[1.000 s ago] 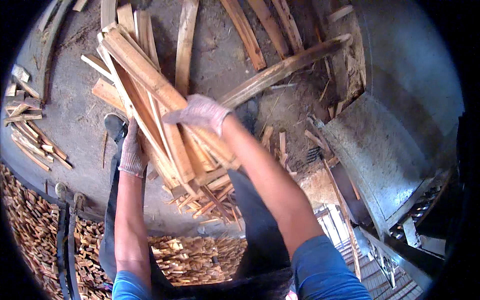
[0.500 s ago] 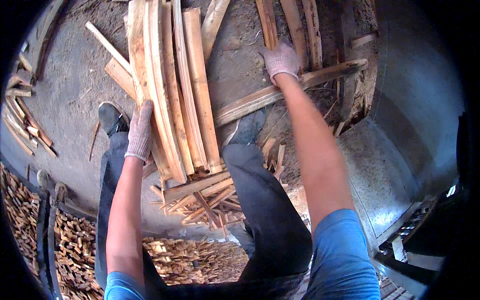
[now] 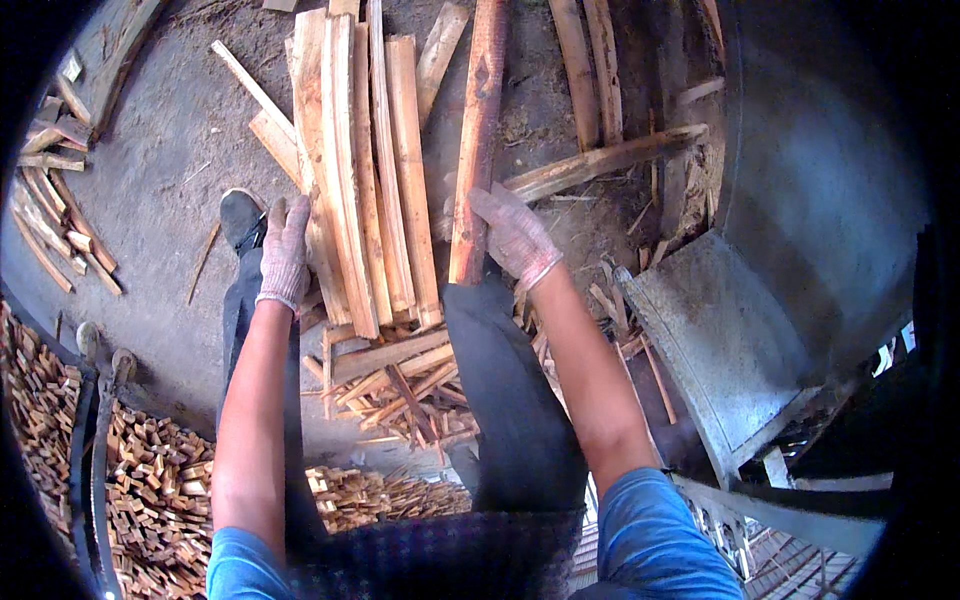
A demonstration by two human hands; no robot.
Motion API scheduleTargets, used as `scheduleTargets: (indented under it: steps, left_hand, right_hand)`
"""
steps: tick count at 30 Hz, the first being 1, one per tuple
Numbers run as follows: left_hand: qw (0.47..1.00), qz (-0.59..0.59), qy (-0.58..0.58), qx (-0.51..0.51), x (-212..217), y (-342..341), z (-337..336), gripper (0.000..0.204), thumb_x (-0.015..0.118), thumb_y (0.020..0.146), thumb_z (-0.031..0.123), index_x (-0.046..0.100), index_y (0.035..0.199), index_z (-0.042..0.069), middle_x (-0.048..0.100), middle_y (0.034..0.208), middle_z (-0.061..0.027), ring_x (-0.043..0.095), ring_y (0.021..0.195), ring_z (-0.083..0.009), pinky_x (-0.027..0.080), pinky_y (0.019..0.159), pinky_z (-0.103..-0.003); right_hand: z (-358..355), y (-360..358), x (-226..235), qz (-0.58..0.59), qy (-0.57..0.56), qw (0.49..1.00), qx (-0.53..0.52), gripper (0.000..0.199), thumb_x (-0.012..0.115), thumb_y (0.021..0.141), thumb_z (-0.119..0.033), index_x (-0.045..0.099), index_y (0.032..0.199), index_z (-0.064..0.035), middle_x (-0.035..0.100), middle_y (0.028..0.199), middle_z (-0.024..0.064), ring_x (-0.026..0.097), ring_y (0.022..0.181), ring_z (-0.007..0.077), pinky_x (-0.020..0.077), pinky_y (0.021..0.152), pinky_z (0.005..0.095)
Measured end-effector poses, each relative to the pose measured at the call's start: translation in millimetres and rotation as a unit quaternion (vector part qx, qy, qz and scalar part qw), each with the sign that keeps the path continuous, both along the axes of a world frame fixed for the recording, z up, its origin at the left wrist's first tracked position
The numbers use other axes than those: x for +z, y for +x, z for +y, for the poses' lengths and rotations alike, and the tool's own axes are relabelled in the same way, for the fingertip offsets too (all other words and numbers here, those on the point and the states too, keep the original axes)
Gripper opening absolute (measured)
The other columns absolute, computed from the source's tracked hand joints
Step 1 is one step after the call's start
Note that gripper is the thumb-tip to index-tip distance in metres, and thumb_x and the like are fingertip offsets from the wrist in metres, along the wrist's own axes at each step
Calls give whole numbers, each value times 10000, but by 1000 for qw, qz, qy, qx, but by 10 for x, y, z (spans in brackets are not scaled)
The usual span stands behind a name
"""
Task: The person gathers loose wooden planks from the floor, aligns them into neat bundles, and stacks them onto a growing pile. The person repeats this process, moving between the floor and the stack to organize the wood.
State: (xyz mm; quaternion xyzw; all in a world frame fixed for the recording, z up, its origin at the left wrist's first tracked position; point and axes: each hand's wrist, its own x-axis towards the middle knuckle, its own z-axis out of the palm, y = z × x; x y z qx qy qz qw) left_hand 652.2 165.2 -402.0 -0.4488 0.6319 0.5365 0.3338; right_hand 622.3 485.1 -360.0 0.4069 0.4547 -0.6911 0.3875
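Right grip (image 3: 512, 235) behind reddish plank (image 3: 477, 140)

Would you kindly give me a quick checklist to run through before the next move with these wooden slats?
1. Left hand grips the bundle of wooden slats along its left edge: ok.
2. Right hand holds the single reddish plank near its lower end: ok.
3. Both hands wear work gloves: ok.
4. Bundle ends lined up: not ok, the slats sit staggered at the lower end.
5. Footing: not ok, loose offcuts lie between the legs, close to the left shoe.
6. Firmness of the right-hand grip: cannot tell, the fingers partly hide the contact.
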Motion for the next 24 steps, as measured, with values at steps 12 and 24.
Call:
scheduleTargets:
  steps: [12,24]
  left_hand:
    - [996,20,-11,-89,1693,207,-433,614,605,1026,396,510,1513,35,612,1430,-170,579,1308,-279,431,1129,-343]
    - [962,116,-11,-245,4236,-461,-600,574,568,1056,261,450,1537,-30,548,1522,-198,504,1415,-296,360,1191,-382]
  right_hand:
    - [-248,185,2291,-19,21,1000,6,573,689,956,-238,525,1450,2,654,1157,43,630,1011,134,510,977,296]
    - [-593,154,5244,107,152,943,276,715,684,935,-472,532,1521,-90,636,1443,187,609,1316,244,444,1123,349]
